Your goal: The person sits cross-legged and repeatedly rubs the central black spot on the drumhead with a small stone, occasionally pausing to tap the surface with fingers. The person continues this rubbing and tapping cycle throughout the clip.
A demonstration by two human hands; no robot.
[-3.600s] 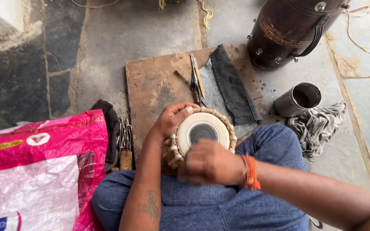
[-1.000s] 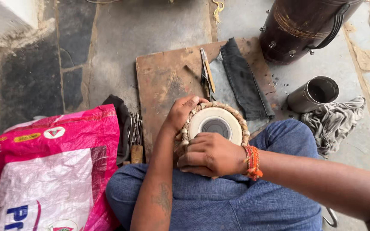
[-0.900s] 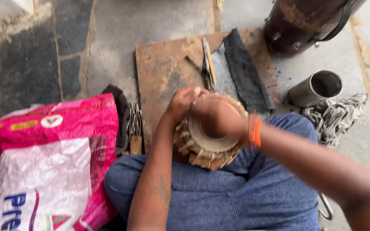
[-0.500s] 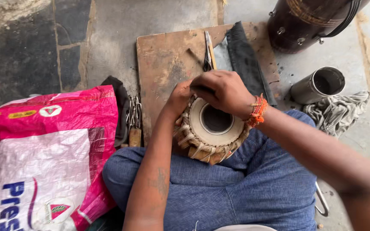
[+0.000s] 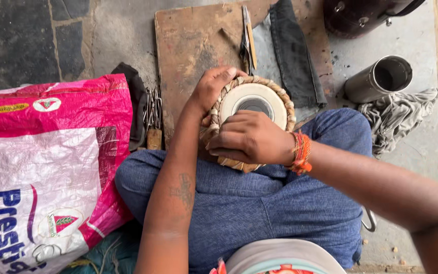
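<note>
Stone floor, worn wooden board [image 5: 193, 45] | both hands [image 5: 252, 139] grasping round braided-rim drum [image 5: 253, 101]

At the left of the frame you had one package: a crinkled pink and white plastic sack [image 5: 46, 167] lying flat on the floor, with blue lettering, a small red and green emblem, and a yellow label strip near its top.

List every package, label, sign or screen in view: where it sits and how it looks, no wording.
Plastic sack: lies on the floor beside the person's left knee; crumpled, bright pink with a large white panel, blue lettering and small round emblems.
No signs or screens in view.
</note>
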